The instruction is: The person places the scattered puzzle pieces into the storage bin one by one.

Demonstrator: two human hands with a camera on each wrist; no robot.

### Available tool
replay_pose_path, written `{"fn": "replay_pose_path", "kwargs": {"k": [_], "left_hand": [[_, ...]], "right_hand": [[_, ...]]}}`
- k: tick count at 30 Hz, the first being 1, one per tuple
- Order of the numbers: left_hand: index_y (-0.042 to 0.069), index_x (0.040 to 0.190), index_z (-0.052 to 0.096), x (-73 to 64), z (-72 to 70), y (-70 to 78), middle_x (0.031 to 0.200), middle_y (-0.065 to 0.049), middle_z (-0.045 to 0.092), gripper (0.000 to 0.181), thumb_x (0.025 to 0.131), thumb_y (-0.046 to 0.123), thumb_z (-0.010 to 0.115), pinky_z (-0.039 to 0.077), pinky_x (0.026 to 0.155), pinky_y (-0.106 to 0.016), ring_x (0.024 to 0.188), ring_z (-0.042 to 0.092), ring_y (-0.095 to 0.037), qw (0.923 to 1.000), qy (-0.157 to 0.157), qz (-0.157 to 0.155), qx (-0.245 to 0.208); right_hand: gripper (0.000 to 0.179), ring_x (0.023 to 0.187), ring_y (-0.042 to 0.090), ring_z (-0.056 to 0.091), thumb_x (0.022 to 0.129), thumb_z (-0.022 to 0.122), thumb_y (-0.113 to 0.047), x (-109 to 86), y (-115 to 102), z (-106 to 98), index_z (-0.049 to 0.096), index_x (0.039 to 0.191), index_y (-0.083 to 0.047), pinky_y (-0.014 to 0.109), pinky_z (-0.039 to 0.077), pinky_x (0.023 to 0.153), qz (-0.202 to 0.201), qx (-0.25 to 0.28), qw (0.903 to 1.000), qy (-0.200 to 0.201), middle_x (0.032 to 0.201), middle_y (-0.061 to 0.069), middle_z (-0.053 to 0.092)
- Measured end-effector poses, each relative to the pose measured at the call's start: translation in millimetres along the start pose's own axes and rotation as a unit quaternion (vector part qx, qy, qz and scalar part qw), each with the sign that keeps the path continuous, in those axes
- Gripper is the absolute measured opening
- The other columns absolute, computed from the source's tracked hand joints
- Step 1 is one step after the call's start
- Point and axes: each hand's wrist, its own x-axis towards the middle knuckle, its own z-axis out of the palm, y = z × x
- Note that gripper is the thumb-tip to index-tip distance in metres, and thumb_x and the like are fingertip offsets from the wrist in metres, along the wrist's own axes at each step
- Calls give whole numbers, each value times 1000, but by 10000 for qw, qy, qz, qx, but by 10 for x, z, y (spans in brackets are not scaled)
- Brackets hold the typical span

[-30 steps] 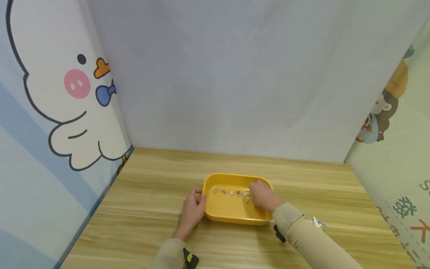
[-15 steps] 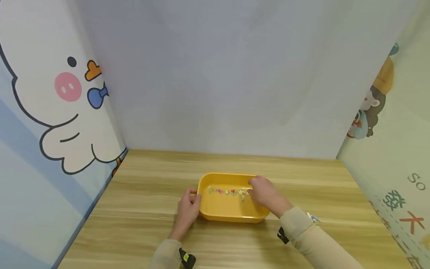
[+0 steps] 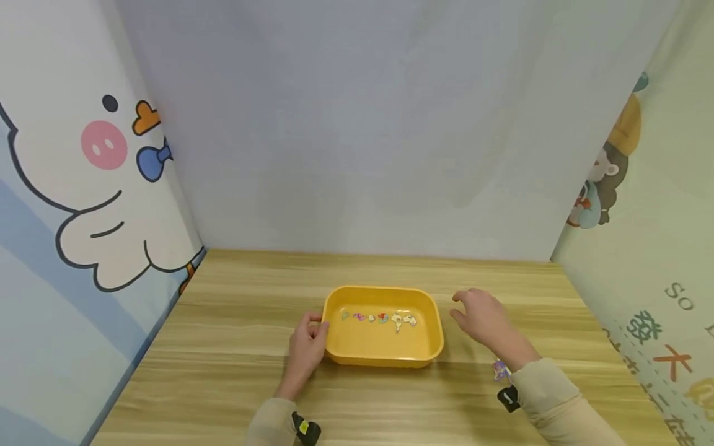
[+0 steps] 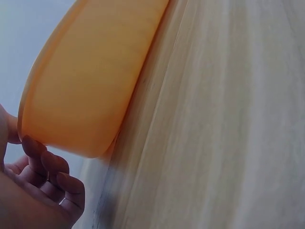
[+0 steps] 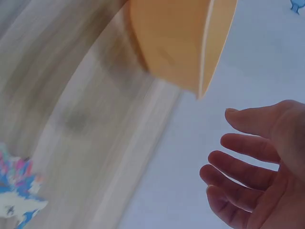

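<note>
A yellow rectangular tray (image 3: pixel 385 347) stands on the table, with several small flat sticker-like cutouts (image 3: pixel 383 318) in a row on its floor. My left hand (image 3: pixel 307 347) pinches the tray's left rim, thumb on the inner side and curled fingers outside, as the left wrist view also shows. To the right of the tray, my right hand (image 3: pixel 484 319) hovers with loosely bent fingers and nothing between them. Under the right wrist lies a colourful cutout (image 3: pixel 500 370), partly covered by the arm; in the right wrist view the colourful cutout (image 5: pixel 19 191) has pink, blue and white parts.
The wood-grain table (image 3: pixel 240 310) spreads around the tray. A plain pale curtain (image 3: pixel 357 136) hangs behind it. Printed cloths flank the table, one with a white cartoon duck (image 3: pixel 111 198) on the left.
My right hand has left a pale cutout at the right end of the row and moved out of the tray to the right. The left hand keeps its grip on the rim.
</note>
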Motion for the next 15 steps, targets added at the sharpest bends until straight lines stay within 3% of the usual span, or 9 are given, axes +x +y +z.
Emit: {"fn": "replay_pose_path", "kwargs": {"k": [7,15], "left_hand": [[1,108,57,-15,-30,-29,59,-2,48,19,95,14,59,36,44,-24,50,44,-14,9999,57,-59,111],[0,108,57,-17,-18,-33,59,-2,49,19,95,14,59,37,44,-25,49,44,-13,9998,70,40,197]], "right_hand": [[30,95,41,59,85,69,-11,-199,303,20,64,108,7,51,48,78,354,17,9984,-435,104,23,63],[32,88,39,60,74,70,-2,-404,616,78,63,103,9,47,50,68,628,-67,9916,-1130,103,26,62]]}}
